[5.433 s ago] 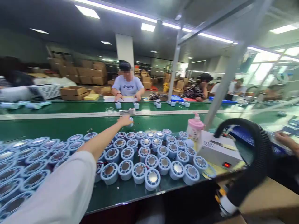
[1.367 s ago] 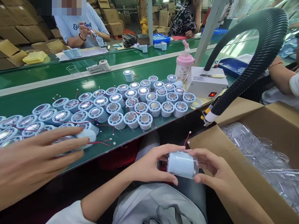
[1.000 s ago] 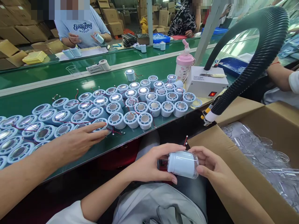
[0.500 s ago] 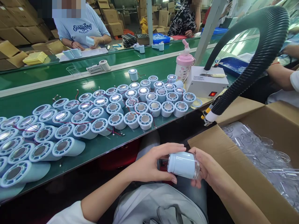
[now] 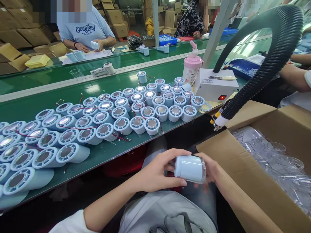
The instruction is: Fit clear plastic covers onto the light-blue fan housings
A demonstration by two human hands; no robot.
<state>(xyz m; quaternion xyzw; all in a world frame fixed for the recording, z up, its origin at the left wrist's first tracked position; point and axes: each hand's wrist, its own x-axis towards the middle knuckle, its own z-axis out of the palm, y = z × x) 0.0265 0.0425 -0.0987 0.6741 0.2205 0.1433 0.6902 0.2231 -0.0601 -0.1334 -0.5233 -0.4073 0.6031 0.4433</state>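
Nearest, at five o'clock, one blue part [image 5: 189,168] lies on its side inside one clear cup [image 5: 203,173]. That set looks nearly put together. The left hand [image 5: 159,170] pinches its left end, thumb under, fingers over. The right hand [image 5: 213,168], blurry, is at the other end; whether it grips, one can't tell. At four o'clock, one big box [image 5: 233,165] has loose clear cups [image 5: 274,161] left in it, too jumbled to count. Farther, from eight round to one o'clock, stand the other blue parts [image 5: 104,130], about fifty, with no clear cups showing around them. Beyond sits one white machine [image 5: 213,89], two o'clock.
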